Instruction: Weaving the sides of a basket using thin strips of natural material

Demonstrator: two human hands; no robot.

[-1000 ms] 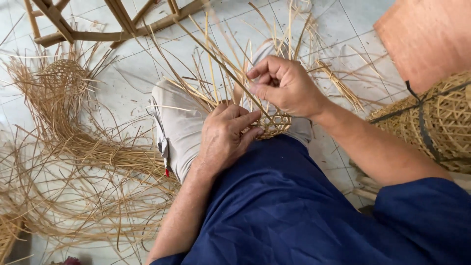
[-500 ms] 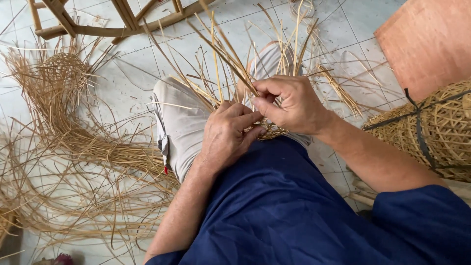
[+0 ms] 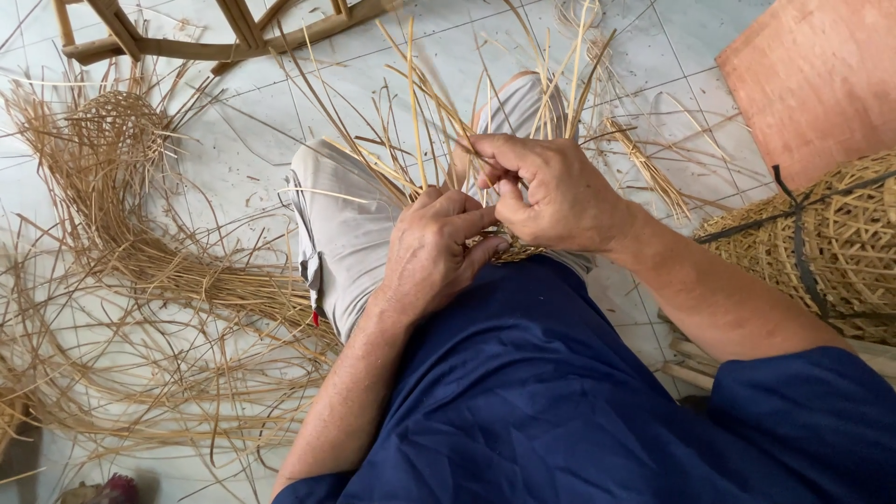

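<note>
Left hand [image 3: 434, 245] and right hand [image 3: 551, 191] both grip thin cane strips [image 3: 425, 103] of a small weave on the lap

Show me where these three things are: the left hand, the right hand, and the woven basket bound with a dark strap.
left hand [image 3: 431, 250], head view, on the back of the hand.
right hand [image 3: 551, 191], head view, on the back of the hand.
woven basket [image 3: 854, 245], head view, on its woven side, right of the strap.
</note>
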